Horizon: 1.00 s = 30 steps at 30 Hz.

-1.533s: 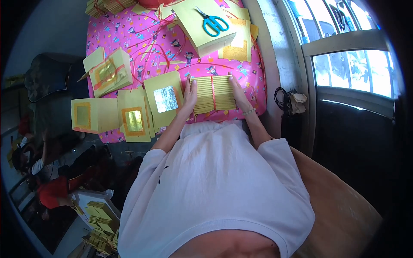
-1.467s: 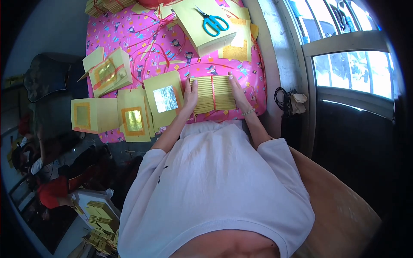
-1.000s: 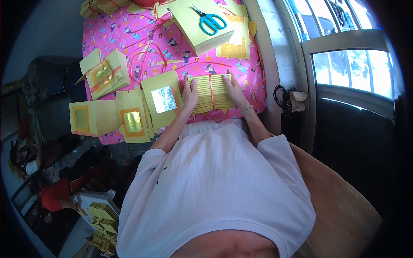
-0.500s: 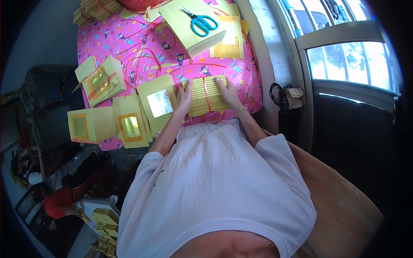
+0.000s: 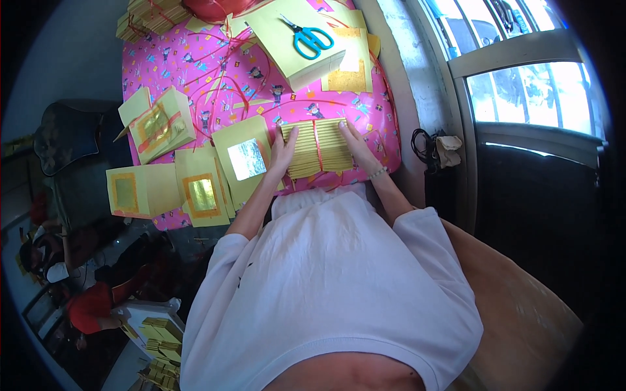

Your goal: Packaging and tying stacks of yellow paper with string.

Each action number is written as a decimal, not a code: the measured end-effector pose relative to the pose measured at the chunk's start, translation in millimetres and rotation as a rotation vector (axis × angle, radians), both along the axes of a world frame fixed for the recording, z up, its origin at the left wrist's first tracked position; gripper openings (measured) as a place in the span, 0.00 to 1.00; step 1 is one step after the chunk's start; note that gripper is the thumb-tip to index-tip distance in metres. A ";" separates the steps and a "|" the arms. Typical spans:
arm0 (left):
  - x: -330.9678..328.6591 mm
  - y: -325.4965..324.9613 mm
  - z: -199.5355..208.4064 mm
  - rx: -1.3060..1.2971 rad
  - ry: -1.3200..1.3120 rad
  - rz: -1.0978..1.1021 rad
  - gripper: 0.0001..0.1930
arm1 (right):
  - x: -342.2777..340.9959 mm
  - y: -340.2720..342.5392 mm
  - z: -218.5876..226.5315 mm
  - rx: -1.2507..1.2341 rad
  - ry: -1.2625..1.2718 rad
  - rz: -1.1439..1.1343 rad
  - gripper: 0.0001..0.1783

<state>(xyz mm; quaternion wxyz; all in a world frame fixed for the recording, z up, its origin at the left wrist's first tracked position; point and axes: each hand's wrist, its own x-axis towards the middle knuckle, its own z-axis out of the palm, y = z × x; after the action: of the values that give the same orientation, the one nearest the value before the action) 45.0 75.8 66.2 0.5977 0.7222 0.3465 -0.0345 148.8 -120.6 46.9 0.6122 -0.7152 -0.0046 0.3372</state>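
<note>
A bundle of folded yellow paper [image 5: 303, 148], its folds stacked in rows, sits at the near edge of the table. One red tie runs across its middle. Gripping its left side is my left hand [image 5: 282, 151], thumb up on the near face. My right hand [image 5: 362, 151], with a beaded bracelet at the wrist, presses the opposite side. The fingers beneath the bundle are hidden. Just left of my left hand lies yellow paper with a silver foil square [image 5: 246, 160].
Blue-handled scissors [image 5: 312, 43] rest on a thick yellow paper stack [image 5: 280, 45]. Loose red ties [image 5: 225, 62] trail over the pink patterned tablecloth [image 5: 156, 72]. More foil-marked paper stacks [image 5: 156, 127] lie at left. A red round object [image 5: 215, 6] stands at the back. Other people [image 5: 91, 309] work at lower left.
The view has shifted slightly, so the table appears a little lower and to the right. Both hands keep their hold on the bundle; the right hand's fingers sit slightly farther out at its edge.
</note>
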 end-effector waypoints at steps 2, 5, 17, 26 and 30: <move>-13.4 -3.2 -26.2 0.034 -0.131 0.151 0.35 | -2.9 -0.4 -1.8 -0.058 -0.134 -0.028 0.35; -17.7 -11.8 -7.5 -0.002 -0.151 0.096 0.34 | -13.1 -1.8 32.3 0.123 -0.073 0.198 0.31; -17.0 -18.1 -11.2 -0.005 -0.209 0.086 0.30 | -19.4 -0.6 31.2 0.060 -0.187 0.116 0.30; -14.0 -21.6 -15.7 -0.027 0.004 0.142 0.37 | -23.1 -2.5 39.9 -0.228 -0.455 0.024 0.26; -14.9 -21.3 -23.1 0.075 -0.005 0.187 0.28 | -30.4 1.8 54.2 -0.213 -0.459 0.012 0.25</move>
<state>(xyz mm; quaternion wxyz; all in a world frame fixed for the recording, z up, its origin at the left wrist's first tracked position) 30.1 54.5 43.0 0.5716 0.7087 0.4119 0.0365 118.4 -118.8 101.1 0.5143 -0.8335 -0.1121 0.1680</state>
